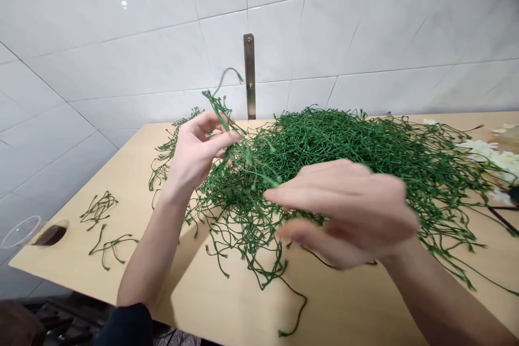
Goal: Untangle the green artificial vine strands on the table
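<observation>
My left hand (203,143) is closed round a small bunch of green artificial flower stems (219,105), raised above the table. One stem in it curves up and away from the others. My right hand (344,213), a little blurred, is at the right of the bunch, its thumb and index finger apart and nothing visible between them. Light green stem tips reach close to its index finger. Behind and below both hands spreads a big tangled heap of green stems (332,138), partly hidden by my right hand.
Small groups of loose stems (99,208) lie at the table's left. A clear plastic cup with dark liquid (51,233) lies or stands near the left edge. White artificial flowers (482,148) are at the right. A metal bracket (250,75) is fixed to the tiled wall behind the wooden table (227,313).
</observation>
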Demonstrator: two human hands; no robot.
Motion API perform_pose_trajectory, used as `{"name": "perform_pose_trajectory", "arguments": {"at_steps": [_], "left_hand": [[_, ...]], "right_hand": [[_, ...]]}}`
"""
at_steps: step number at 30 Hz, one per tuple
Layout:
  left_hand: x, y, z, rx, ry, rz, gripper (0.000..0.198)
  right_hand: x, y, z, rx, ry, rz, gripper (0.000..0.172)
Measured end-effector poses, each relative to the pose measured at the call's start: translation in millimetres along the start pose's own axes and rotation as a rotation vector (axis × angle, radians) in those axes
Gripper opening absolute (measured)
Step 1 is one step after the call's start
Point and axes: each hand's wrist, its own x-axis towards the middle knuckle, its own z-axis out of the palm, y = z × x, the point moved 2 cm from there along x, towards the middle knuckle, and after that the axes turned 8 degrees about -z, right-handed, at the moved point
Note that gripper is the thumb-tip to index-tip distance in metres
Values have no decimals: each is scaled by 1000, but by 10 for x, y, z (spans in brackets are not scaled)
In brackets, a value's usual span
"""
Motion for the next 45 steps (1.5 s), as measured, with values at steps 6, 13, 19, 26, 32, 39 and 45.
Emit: {"name": "perform_pose_trajectory", "arguments": {"at_steps": [6, 13, 19, 26, 32, 39, 45], "left_hand": [[-242, 53, 135, 294, -170, 53, 15], [-395, -240, 317, 535, -260, 160, 19], [-534, -602, 299, 477, -227, 61, 12], [-687, -836, 310, 502, -200, 188, 17], [-715, -913, 220, 488, -128, 197, 20], [-710, -991, 175, 451, -52, 234, 18], [-770, -1012, 261, 582, 55, 435, 8]], "right_hand": [[-61, 171, -202, -185, 424, 404, 7], [-140, 424, -143, 169, -52, 746, 34], [-236, 549, -40, 294, -338, 768, 39], [-259, 546, 114, 547, -586, 569, 34], [-346, 675, 109, 406, -595, 723, 19], [-360, 734, 102, 462, -509, 754, 20], [-429, 722, 307, 516, -583, 839, 28]]}}
